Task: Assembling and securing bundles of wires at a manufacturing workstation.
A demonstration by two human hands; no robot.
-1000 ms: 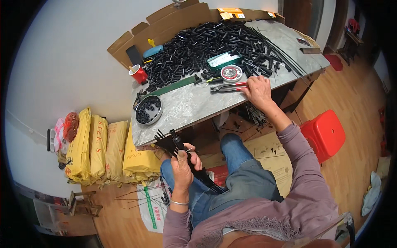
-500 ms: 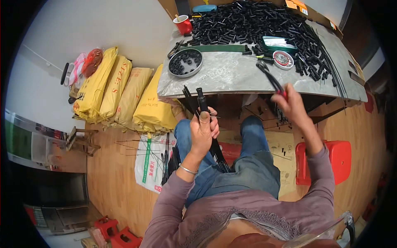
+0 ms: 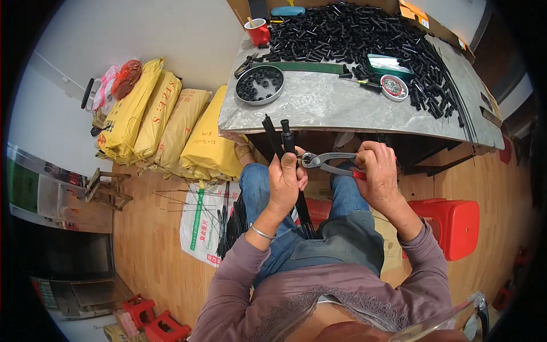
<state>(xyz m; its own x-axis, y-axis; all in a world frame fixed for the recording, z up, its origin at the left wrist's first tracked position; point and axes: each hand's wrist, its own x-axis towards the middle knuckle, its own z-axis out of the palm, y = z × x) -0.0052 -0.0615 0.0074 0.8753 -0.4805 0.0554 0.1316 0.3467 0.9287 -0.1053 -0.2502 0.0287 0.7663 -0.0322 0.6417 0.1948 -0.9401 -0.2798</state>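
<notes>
My left hand is closed round a bundle of thin black rods and a black tubular piece with a flared top, held upright above my lap. The lower ends of the rods run down between my thighs. In my right hand is a pair of pliers with red handles and metal jaws. Their head reaches the black piece beside my left fingertips. Whether the jaws grip anything is too small to tell.
On the grey marbled table lie a heap of short black tubes, a round tin of small black parts, a red mug and a small dish. Yellow sacks stand left; a red stool is at right.
My right hand has brought the pliers down and left from over the table's edge to the black piece. My left hand has shifted slightly right, still holding the rods.
</notes>
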